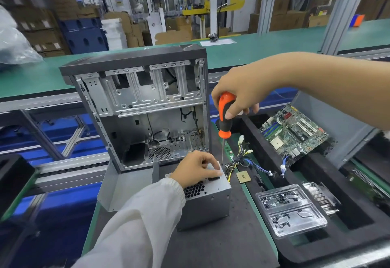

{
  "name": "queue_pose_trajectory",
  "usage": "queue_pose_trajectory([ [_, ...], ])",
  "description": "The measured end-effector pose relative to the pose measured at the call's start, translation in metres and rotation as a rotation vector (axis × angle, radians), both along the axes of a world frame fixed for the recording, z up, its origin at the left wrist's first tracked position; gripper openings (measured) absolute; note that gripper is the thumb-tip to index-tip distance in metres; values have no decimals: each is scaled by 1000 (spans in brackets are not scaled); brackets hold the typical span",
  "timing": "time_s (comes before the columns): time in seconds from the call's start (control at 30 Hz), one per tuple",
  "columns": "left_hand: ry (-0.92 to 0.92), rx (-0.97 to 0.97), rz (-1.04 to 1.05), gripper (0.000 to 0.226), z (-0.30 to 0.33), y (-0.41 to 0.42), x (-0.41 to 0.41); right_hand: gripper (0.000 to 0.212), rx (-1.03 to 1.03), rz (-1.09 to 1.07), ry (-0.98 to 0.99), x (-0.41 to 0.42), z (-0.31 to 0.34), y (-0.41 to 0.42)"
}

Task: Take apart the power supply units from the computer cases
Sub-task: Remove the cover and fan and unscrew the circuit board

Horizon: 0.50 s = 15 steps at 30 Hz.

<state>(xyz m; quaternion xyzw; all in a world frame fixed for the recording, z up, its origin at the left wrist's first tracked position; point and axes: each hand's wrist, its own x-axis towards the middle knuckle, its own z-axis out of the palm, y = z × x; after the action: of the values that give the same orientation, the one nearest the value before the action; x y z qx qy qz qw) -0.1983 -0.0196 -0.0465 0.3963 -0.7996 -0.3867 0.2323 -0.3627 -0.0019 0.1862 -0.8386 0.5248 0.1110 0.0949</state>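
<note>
A grey metal power supply unit [207, 202] lies on the dark mat in front of an open, mostly gutted computer case [139, 103]. My left hand [196, 168] rests on top of the unit with curled fingers gripping its far top edge. My right hand [238, 95] grips an orange-and-black screwdriver [224, 120] held upright, its thin shaft pointing down to the unit's far right corner. A bundle of yellow, black and blue cables [240, 160] spills from the unit to the right.
A loose grey side panel [124, 185] lies left of the unit. To the right, a black foam tray [274, 162] holds a motherboard [293, 130], a CPU chip [243, 176], a clear plastic tray of screws [291, 210] and a heatsink [320, 198].
</note>
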Motion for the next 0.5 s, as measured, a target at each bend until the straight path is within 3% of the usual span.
queue_pose_trajectory([
  [0.23, -211, -30, 123, 25, -2, -1, -14, 11, 22, -21, 12, -3, -4, 0],
  [0.5, -155, -33, 100, 20, -1, 3, -11, 16, 43, -25, -7, -4, -9, 4],
])
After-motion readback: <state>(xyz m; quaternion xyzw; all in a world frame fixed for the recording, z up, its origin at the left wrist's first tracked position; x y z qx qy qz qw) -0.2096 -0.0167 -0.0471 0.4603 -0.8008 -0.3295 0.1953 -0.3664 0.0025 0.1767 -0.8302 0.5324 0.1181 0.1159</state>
